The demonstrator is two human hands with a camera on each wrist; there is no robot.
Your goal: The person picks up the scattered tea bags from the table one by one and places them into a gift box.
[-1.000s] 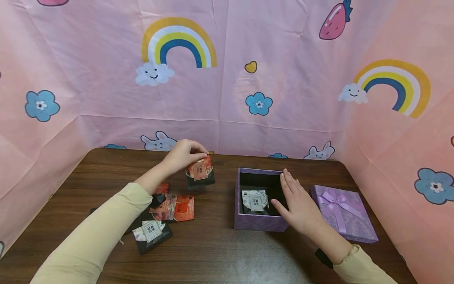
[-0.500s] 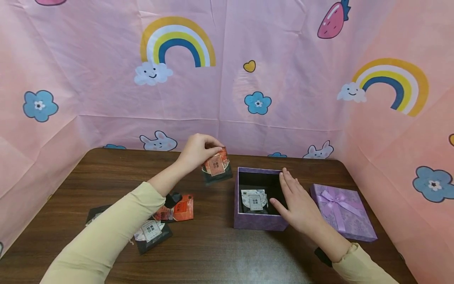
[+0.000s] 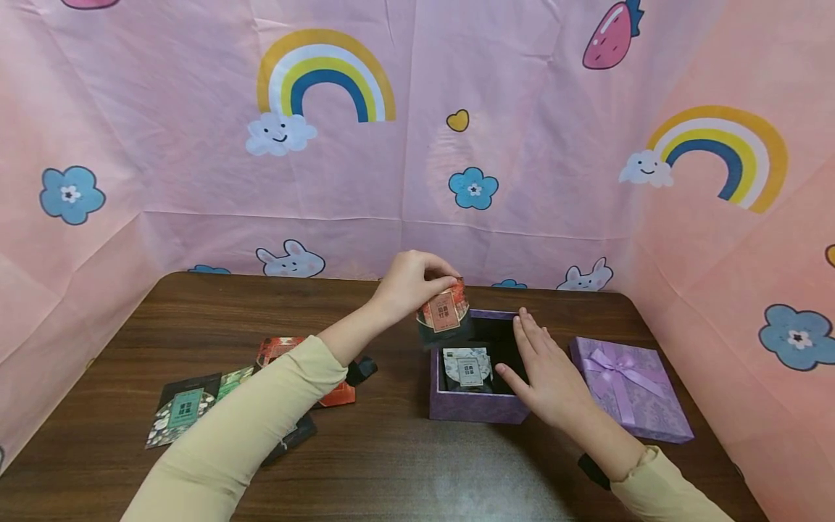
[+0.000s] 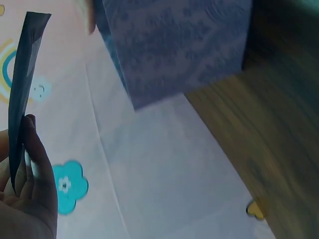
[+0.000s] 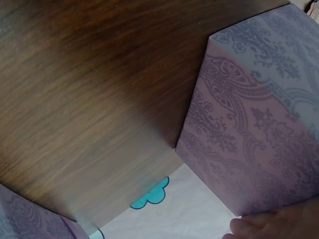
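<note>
My left hand (image 3: pixel 415 284) pinches a red and dark-green tea sachet (image 3: pixel 445 313) by its top edge. The sachet hangs upright at the left rim of the purple gift box (image 3: pixel 479 408), overlapping the box's back left corner in the head view. From the side, in the left wrist view, the sachet (image 4: pixel 25 84) shows as a thin dark packet between thumb and fingers. My right hand (image 3: pixel 551 377) lies with straight fingers along the box's right wall. Inside the box a white and dark tea sachet (image 3: pixel 468 368) leans at the front left.
A purple lid with a ribbon bow (image 3: pixel 629 388) lies right of the box. Left on the wooden table (image 3: pixel 404 464) are several more sachets, among them a green one (image 3: pixel 185 409) and a red one (image 3: pixel 277 349), partly hidden by the left sleeve. A patterned cloth stands behind.
The left hand has carried the red sachet rightward from above the table to the box's left rim. The right hand stays at the box, and more of the sachets on the left are uncovered.
</note>
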